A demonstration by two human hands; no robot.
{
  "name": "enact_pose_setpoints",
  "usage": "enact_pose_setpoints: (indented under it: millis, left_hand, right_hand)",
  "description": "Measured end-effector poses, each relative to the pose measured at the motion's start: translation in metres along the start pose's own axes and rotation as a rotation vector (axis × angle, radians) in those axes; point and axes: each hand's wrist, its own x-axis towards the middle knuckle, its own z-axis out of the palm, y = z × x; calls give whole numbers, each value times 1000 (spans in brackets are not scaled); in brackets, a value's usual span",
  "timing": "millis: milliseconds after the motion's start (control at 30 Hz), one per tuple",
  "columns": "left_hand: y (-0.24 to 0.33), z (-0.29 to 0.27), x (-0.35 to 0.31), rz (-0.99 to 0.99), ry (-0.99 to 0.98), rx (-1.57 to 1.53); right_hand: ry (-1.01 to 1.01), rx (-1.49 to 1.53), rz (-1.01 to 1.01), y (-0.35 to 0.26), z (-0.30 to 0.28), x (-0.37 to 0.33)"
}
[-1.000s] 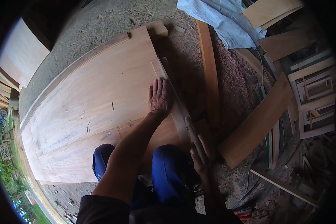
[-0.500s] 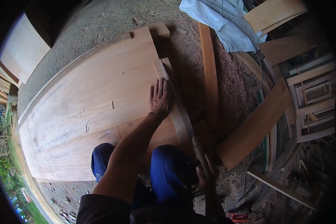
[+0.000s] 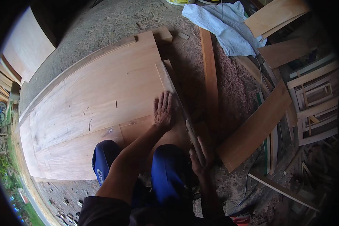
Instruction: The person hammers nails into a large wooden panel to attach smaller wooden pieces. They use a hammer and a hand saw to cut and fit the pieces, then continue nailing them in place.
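Note:
A large pale plywood panel point(image 3: 83, 98) lies across the floor before my knees. Along its right edge runs a narrow wooden strip point(image 3: 162, 75). My left hand point(image 3: 163, 109) rests flat on the panel beside this strip, fingers stretched out and pointing away from me. Lower down that edge, my right hand point(image 3: 197, 158) is wrapped around a long, narrow bar-like tool point(image 3: 194, 141), which lies against the strip. Shadow hides the tool's kind and its underside.
A reddish plank point(image 3: 209, 67) and a wide board point(image 3: 258, 128) lie on the right, among wood shavings point(image 3: 233, 83). Beyond are a white sheet point(image 3: 218, 26) and wooden frames point(image 3: 318, 101). A long batten point(image 3: 79, 71) lies along the panel's far left side. Small chips dot its surface.
My right hand has pushed the tool forward along the panel's right edge. My left hand has slid a little toward me, still flat. The view has shifted slightly.

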Motion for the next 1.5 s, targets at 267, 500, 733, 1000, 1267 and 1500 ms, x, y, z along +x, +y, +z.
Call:
enact_pose_setpoints:
  millis: [267,500,733,1000,1267,1500]
  left_hand:
    - [8,-4,-7,17,22,-61]
    - [3,0,-7,47,28,-48]
    - [2,0,-2,69,29,6]
    - [5,-1,-5,11,-12,-107]
    - [5,-6,-2,53,3,-35]
    - [2,-3,-3,54,25,-67]
  right_hand:
    - [-72,-47,219,1,-62,-107]
    - [55,-73,-88,14,-11,-18]
    - [-164,-253,139,6,-84,-131]
    - [-111,-96,180,1,-60,-87]
    - [22,5,68,17,-28,-69]
    - [-188,-404,47,12,-84,-151]
